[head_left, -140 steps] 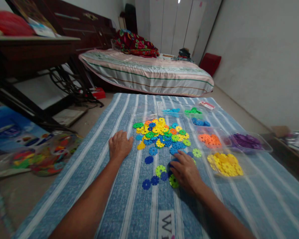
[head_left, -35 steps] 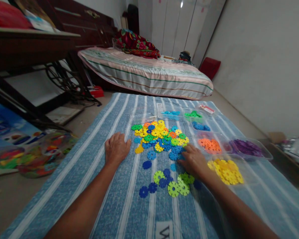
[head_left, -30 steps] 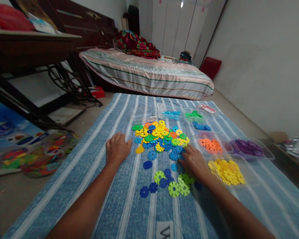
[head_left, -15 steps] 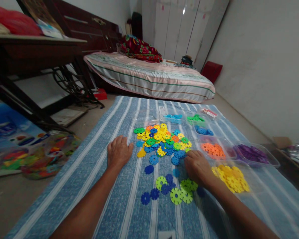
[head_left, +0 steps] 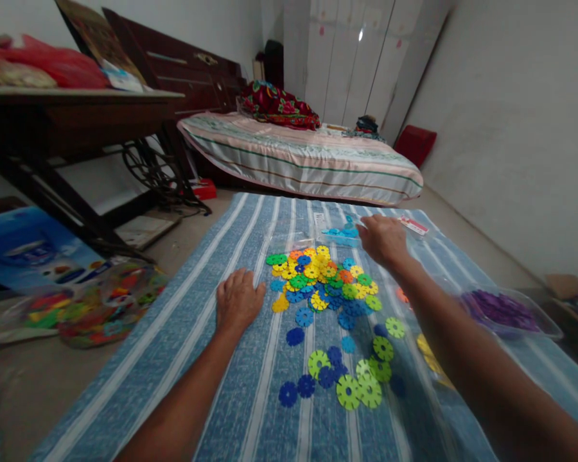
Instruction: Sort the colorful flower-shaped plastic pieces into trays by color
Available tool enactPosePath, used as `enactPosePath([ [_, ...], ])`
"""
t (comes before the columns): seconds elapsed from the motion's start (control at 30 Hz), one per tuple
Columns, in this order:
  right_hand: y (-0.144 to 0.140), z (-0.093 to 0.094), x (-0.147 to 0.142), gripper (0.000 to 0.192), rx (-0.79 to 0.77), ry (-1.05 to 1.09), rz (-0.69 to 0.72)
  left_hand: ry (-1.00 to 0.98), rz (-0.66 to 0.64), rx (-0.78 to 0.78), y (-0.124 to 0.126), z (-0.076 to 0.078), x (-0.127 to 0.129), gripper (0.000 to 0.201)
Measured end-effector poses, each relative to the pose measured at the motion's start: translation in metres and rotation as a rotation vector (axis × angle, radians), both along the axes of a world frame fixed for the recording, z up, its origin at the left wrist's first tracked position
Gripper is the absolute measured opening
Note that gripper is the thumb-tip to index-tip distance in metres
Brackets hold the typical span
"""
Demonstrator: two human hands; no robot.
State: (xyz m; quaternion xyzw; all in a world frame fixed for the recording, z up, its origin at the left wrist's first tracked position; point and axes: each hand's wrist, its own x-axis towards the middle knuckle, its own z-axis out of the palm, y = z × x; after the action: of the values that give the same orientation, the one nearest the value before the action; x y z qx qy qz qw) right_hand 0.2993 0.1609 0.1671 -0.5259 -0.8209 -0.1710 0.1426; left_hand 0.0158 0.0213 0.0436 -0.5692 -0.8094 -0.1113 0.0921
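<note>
My left hand (head_left: pixel 239 297) lies flat on the striped cloth, fingers spread, left of a mixed pile of flower-shaped plastic discs (head_left: pixel 318 273). It holds nothing. Over the far side of the cloth, my right hand (head_left: pixel 383 240) is beside a clear box of light blue discs (head_left: pixel 340 233). A few light blue discs (head_left: pixel 349 221) show just off its fingertips, apart from the hand; its fingers look loosely bent. Nearer me lie loose lime-green discs (head_left: pixel 349 391) and dark blue discs (head_left: pixel 288 394). My right arm hides most of the orange and yellow discs.
Purple discs (head_left: pixel 494 308) fill a clear box at the right. A red and white card (head_left: pixel 413 225) lies at the far right of the cloth. Bags of coloured pieces (head_left: pixel 110 308) sit on the floor at left. A bed (head_left: pixel 298 157) stands beyond.
My right hand has moved from the right edge of the pile, away from me, to the light blue box. Several lime-green discs now show where it was. My left hand stays put.
</note>
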Motion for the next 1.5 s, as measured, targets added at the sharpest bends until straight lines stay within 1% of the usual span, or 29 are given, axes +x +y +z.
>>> enactPosePath([
  [0.1,-0.029,-0.019,0.0,0.036,-0.192,-0.052,0.128,-0.011,-0.012,0.017,0.0,-0.001,0.0,0.046],
  [0.2,-0.065,-0.042,0.008,0.031,-0.391,-0.06,0.264,-0.016,-0.011,0.029,0.001,-0.002,0.001,0.046],
  [0.3,-0.095,-0.063,0.021,0.027,-0.5,-0.042,0.332,-0.014,-0.005,0.03,0.001,-0.002,0.002,0.047],
  [0.4,-0.12,-0.083,0.033,0.025,-0.501,-0.038,0.355,-0.014,-0.008,0.018,0.001,-0.002,0.003,0.047],
  [0.47,-0.133,-0.095,0.037,0.022,-0.451,-0.023,0.348,-0.016,-0.01,0.016,0.001,-0.002,0.003,0.047],
  [0.53,-0.145,-0.105,0.038,0.019,-0.385,0.002,0.307,-0.02,-0.012,0.02,0.002,-0.002,0.002,0.047],
  [0.67,-0.16,-0.116,0.034,0.014,-0.318,0.048,0.235,-0.027,-0.01,0.032,0.002,-0.003,0.0,0.046],
  [0.83,-0.164,-0.124,0.032,0.004,-0.289,0.169,0.242,-0.031,-0.015,0.041,0.002,-0.004,0.0,0.046],
  [0.93,-0.162,-0.123,0.036,0.003,-0.349,0.257,0.276,-0.03,-0.015,0.036,0.002,-0.004,0.001,0.046],
  [1.07,-0.155,-0.117,0.041,0.012,-0.478,0.344,0.331,-0.038,-0.004,0.035,0.001,-0.002,0.002,0.044],
  [1.17,-0.139,-0.105,0.038,0.011,-0.53,0.344,0.39,-0.032,-0.004,0.031,0.001,-0.002,0.003,0.045],
  [1.23,-0.117,-0.09,0.031,0.01,-0.525,0.307,0.426,-0.03,0.003,0.02,0.001,-0.002,0.003,0.047],
  [1.27,-0.103,-0.081,0.026,0.011,-0.501,0.29,0.432,-0.03,0.006,0.015,0.001,-0.002,0.003,0.047],
  [1.33,-0.069,-0.058,0.016,0.011,-0.383,0.296,0.39,-0.031,0.008,0.006,0.0,-0.001,0.003,0.047],
  [1.43,-0.023,-0.026,0.002,0.012,-0.082,0.398,0.201,-0.022,0.005,0.004,0.0,0.0,0.004,0.046],
  [1.47,-0.014,-0.018,-0.002,0.016,-0.016,0.422,0.137,-0.021,0.005,0.005,0.0,0.0,0.004,0.046],
  [1.5,-0.009,-0.014,-0.005,0.02,0.019,0.428,0.093,-0.022,0.005,0.008,0.0,0.0,0.004,0.045],
])
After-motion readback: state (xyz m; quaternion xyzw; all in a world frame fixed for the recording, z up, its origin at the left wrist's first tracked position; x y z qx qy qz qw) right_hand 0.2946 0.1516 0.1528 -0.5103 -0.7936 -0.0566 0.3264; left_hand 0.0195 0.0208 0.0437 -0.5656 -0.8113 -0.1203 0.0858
